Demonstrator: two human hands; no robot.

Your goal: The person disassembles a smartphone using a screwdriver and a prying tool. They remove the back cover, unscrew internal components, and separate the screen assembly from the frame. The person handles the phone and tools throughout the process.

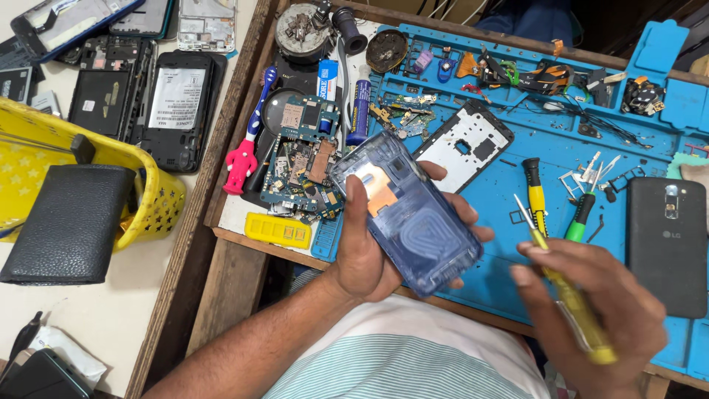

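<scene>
A person's left hand (369,255) is gripping an opened blue phone (406,210) above the near edge of a blue work mat (517,133), thumb pressing across its exposed back and fingers curling under. The right hand (591,318) is closing around a yellow screwdriver (569,295) (tip pointing up, clear of the phone). A black phone (668,244) is lying at right.

You have bare blue mat (509,192) between the white phone frame (464,145) and two parked screwdrivers (557,207).
</scene>
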